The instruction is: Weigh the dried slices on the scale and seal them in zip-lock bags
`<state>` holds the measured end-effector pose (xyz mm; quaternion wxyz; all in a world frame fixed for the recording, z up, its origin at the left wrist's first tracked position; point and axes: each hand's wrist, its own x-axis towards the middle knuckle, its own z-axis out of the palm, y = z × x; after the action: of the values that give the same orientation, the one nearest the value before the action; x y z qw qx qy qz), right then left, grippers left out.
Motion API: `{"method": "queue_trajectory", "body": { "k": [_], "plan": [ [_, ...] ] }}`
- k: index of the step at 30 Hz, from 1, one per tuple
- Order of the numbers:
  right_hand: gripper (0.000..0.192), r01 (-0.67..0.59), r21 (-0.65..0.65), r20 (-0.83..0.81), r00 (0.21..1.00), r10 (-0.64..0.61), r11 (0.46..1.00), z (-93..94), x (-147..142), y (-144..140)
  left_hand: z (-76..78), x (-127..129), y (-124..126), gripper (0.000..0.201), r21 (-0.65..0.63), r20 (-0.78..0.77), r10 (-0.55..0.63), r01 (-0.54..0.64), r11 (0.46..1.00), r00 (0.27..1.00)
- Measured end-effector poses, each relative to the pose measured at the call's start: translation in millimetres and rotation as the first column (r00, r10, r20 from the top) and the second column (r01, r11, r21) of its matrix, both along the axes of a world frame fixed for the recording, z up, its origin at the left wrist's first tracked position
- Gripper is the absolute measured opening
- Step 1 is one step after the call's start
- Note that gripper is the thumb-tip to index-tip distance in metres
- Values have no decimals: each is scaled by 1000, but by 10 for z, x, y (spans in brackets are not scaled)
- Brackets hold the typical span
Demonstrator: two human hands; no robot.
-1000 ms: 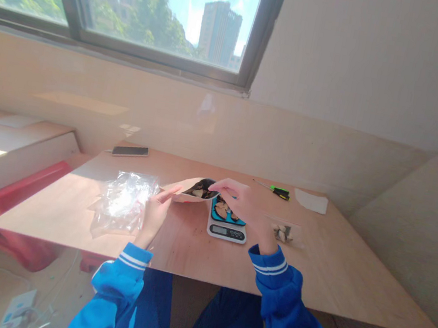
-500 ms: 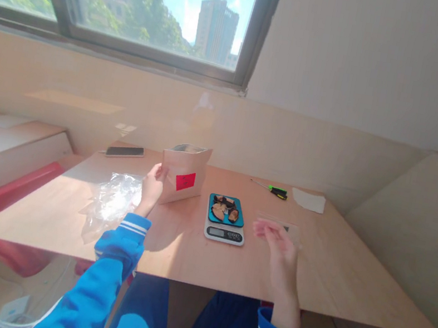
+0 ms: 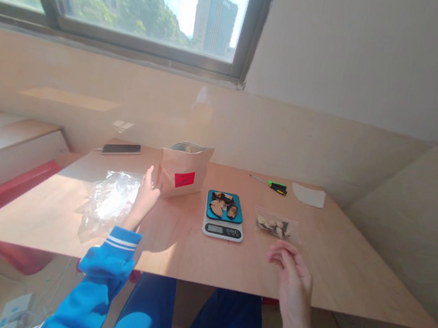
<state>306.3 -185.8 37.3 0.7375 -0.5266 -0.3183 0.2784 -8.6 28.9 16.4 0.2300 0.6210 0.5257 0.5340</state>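
Note:
My left hand [image 3: 146, 196] is open, fingers stretched upward, beside the left edge of a standing kraft paper pouch [image 3: 168, 175]. The pouch has a red label [image 3: 184, 179] and its top gapes. To its right, a small digital scale [image 3: 222, 231] with a blue platform carries several dried mushroom slices [image 3: 220, 206], dark-edged and pale inside. My right hand [image 3: 293, 270] hovers over the table's near right part, fingers loosely bent, with nothing visible in them. Just beyond its fingertips lies a clear zip bag [image 3: 273, 226] of pale and dark dried pieces.
Crumpled clear plastic [image 3: 111, 199] lies on the left of the wooden table [image 3: 185, 260]. A phone [image 3: 121, 149] rests at the back left. A screwdriver [image 3: 276, 187] and a white paper piece [image 3: 309, 196] are at the back right. Behind the table stands a wall under a window.
My left hand has let go of the pouch's edge and moved slightly left and down. My right hand has drawn back toward me and right, uncovering the zip bag.

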Motion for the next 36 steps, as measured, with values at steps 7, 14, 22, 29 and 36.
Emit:
{"method": "queue_trajectory", "body": {
  "k": [7, 14, 22, 29, 36],
  "plan": [
    [22, -57, -15, -47, 997, 57, 998, -49, -65, 17, -123, -474, -416, 34, -64, -285, 158, -183, 981, 946],
    [23, -100, -42, 9, 995, 100, 994, -39, -158, 56, -283, -657, -527, 21, -100, -454, 131, -196, 976, 881],
    [25, -173, -89, 79, 980, 181, 981, -27, -223, 43, -89, -638, -602, 18, -21, -462, 223, -262, 965, 859],
    [33, -402, -124, 178, 890, 419, 907, 74, -756, 140, 340, -167, -1346, 14, 374, -302, 215, -92, 923, 929],
    [29, -447, -61, 132, 883, 451, 893, 121, -1406, 223, 244, 490, -1799, 42, 250, -336, -241, 333, 909, 910]
  ]
}}
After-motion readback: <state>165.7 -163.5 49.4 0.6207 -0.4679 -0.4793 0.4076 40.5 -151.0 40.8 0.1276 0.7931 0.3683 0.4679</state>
